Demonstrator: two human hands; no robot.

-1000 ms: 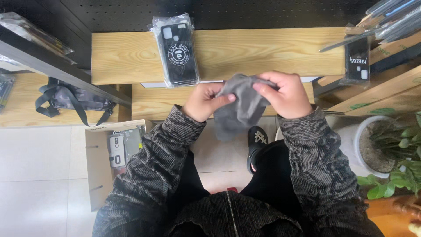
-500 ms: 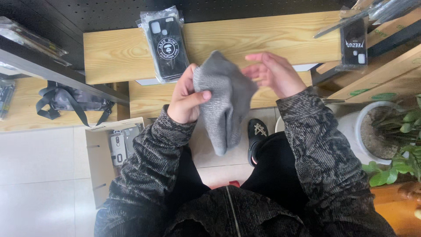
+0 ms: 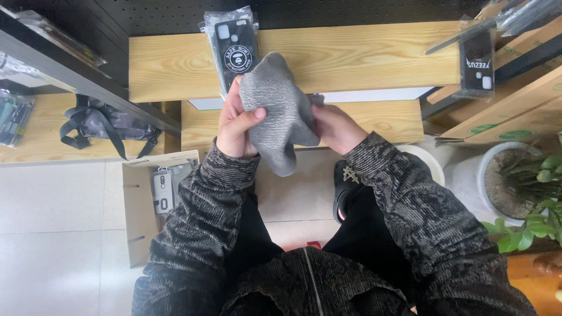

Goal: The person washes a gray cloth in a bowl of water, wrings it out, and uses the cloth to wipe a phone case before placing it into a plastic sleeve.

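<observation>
The grey cloth (image 3: 278, 114) covers the lower corner of the bagged black phone case (image 3: 234, 50) on the wooden shelf (image 3: 363, 55) and hides the fingertips of the right hand (image 3: 333, 126). The left hand (image 3: 237, 126) shows only its back and thumb. The potted plant (image 3: 521, 187) is cut off by the right edge. Contents of the cardboard box (image 3: 140, 205) are too small to identify.

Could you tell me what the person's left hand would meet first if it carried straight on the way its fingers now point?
Probably the black phone case in its clear bag: the left hand, gripping the grey cloth, points up-frame toward it on the wooden shelf, though depth is unclear.
</observation>
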